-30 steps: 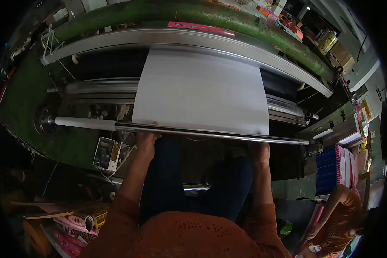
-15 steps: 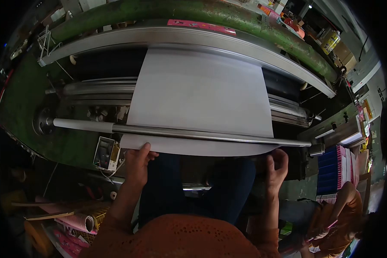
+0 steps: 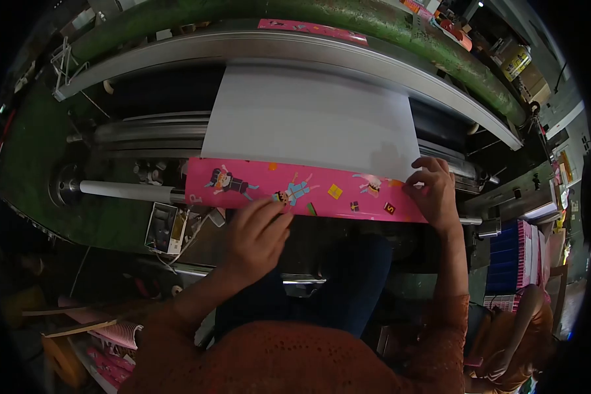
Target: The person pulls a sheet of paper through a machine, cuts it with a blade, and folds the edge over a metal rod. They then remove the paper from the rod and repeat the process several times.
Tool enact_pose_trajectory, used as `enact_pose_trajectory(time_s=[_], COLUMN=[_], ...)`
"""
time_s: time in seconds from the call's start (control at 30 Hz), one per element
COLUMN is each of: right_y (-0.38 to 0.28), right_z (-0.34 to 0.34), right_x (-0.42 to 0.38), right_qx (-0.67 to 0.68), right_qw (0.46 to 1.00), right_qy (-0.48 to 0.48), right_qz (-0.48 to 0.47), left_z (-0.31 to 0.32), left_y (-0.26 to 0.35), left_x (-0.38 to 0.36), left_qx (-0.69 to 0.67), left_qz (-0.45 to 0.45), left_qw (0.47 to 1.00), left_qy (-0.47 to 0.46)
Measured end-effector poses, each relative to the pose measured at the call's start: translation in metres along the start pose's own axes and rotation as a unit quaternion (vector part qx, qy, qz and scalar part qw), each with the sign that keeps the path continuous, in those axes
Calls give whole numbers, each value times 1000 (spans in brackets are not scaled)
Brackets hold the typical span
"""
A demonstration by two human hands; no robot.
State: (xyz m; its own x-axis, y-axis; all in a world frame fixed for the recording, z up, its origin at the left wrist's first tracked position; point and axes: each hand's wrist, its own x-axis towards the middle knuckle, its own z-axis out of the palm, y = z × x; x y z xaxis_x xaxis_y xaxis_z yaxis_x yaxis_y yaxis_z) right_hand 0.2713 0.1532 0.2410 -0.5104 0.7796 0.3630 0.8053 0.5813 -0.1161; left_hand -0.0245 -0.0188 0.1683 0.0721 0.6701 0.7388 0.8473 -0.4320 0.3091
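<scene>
Both hands grip the folded-back pink printed edge of the paper sheet (image 3: 302,187), left hand (image 3: 256,236) pinching its lower edge, right hand (image 3: 433,190) at its right corner, over the steel roller (image 3: 128,191).

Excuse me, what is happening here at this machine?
A person stands at a big green machine and handles a sheet of paper that comes down from a long roller. The lower edge is folded up over a thin metal rod, so the pink printed side with cartoon figures shows. The left hand presses on this pink strip near its lower edge, and the right hand holds its right end. Another person is at the lower right.
</scene>
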Motion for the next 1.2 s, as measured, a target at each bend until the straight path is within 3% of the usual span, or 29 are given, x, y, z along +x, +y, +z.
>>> enact_pose_trajectory(time_s=[0.1,0.17,0.27,0.4,0.63,0.83,1.17,1.2], right_y=[5,-8,-57,-91,-79,-73,-76,-75], right_z=[13,29,40,72,84,84,69,67], right_x=[0,-8,-30,-43,-43,-28,-20,-19], right_qx=[-9,-68,-17,16,26,70,64,75], right_qw=[998,996,992,993,989,990,996,997], right_qy=[-63,23,126,113,143,121,53,28], right_qz=[6,49,-21,-25,-38,-32,11,18], left_z=[45,54,56,53,60,61,50,45], left_y=[-18,-24,-26,-29,-32,-28,-23,-20], left_x=[-4,-3,0,9,14,23,44,50], left_qx=[87,146,167,193,231,191,106,82], left_qz=[48,75,83,102,97,21,-1,-35], left_qw=[994,985,982,975,968,981,993,991], left_qy=[-34,-44,-37,-43,-4,-19,-58,-98])
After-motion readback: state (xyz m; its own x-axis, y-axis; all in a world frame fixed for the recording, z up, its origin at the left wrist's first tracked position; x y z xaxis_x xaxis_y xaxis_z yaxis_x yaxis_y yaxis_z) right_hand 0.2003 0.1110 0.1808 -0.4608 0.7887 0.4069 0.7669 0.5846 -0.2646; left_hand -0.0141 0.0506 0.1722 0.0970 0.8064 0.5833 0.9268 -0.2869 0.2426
